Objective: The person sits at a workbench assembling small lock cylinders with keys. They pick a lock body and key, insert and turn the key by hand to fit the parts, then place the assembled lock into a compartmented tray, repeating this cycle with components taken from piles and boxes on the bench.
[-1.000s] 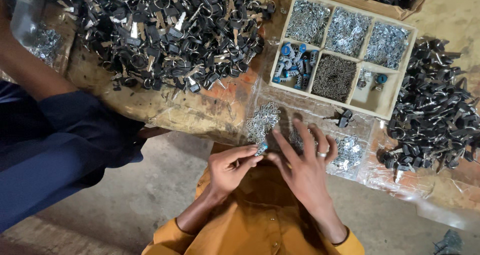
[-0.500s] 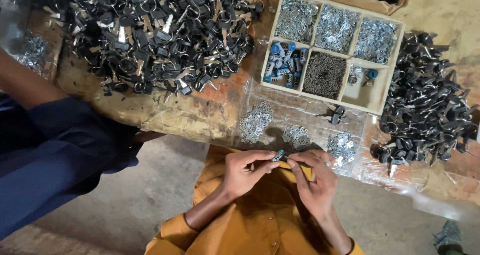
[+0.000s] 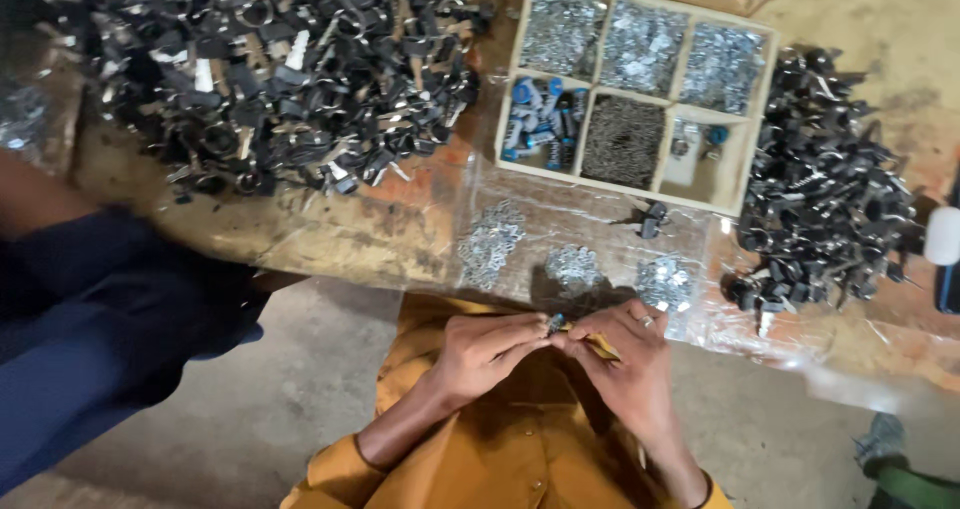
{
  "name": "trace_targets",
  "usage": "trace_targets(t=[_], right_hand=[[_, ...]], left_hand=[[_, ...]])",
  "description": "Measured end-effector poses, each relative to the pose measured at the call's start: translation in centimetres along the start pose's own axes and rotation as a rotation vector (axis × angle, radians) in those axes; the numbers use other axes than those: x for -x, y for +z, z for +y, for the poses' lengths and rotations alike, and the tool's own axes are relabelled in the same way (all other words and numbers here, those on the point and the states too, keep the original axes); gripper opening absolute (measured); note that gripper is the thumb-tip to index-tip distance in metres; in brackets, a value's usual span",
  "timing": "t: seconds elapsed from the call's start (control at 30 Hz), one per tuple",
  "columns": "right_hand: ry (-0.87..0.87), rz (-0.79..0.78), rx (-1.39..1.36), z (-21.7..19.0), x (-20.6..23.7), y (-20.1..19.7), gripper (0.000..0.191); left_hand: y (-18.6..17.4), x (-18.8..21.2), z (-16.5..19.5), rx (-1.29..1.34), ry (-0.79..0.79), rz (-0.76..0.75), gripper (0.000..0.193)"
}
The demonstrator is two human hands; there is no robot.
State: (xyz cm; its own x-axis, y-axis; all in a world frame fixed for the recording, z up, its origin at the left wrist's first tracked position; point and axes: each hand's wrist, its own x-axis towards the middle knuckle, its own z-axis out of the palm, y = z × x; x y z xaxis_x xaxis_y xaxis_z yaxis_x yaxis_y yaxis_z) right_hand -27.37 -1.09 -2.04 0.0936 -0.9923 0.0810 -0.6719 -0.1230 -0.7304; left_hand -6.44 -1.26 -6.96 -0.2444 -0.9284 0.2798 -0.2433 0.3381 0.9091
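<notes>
1. A small bluish metal part [image 3: 555,322] is being pinched between the fingertips of the left hand [image 3: 490,349] and the right hand [image 3: 625,361], just off the bench edge above an ochre lap.
2. A slim yellow-handled tool [image 3: 598,344] is being gripped in the right hand.
3. Glinting washer heaps [image 3: 490,241] are being kept on clear plastic sheeting beside a partitioned wooden tray [image 3: 740,194].
4. Tangled black metal parts [image 3: 290,69] are being piled on the worn wooden bench.

Divided tray [image 3: 742,119] on bench [image 3: 300,234] — parts heaps [image 3: 280,69] either side

Worn workbench [image 3: 330,234] under key heaps [image 3: 290,69], tray [image 3: 745,134]
</notes>
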Motion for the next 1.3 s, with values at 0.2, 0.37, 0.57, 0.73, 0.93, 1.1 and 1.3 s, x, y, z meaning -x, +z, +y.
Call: trace_targets(t=[0.2,0.37,0.57,0.73,0.93,1.1,1.3], right_hand=[[-0.004,0.236,0.459,2.0,-1.1,-1.9,0.028],[-0.024,0.153,0.356,2.1,-0.8,-1.9,0.036],[-0.098,0.123,0.336,2.7,0.7,-1.9,0.049],[-0.330,0.055,0.387,3.4,2.3,-2.1,0.038],[-0.181,0.099,-0.042,2.1,1.9,-0.3,0.018],[-0.116,0.173,-0.108,0.3,0.3,1.0,0.018],[-0.015,0.130,-0.249,-0.3,-0.2,2.2,0.018]], left_hand=[[0.5,0.1,0.3,0.092,-0.097,0.028,0.020],[0.7,0.8,-0.7,0.176,-0.225,0.067,0.022],[0.9,1.4,-1.4,0.396,-0.326,0.109,0.022],[0.8,1.0,-1.5,0.266,-0.339,0.099,0.023],[0.5,0.6,-1.2,0.344,-0.327,0.076,0.023],[0.4,0.1,-1.0,0.272,-0.334,0.061,0.022],[-0.1,-0.2,-0.9,0.159,-0.177,0.060,0.025]])
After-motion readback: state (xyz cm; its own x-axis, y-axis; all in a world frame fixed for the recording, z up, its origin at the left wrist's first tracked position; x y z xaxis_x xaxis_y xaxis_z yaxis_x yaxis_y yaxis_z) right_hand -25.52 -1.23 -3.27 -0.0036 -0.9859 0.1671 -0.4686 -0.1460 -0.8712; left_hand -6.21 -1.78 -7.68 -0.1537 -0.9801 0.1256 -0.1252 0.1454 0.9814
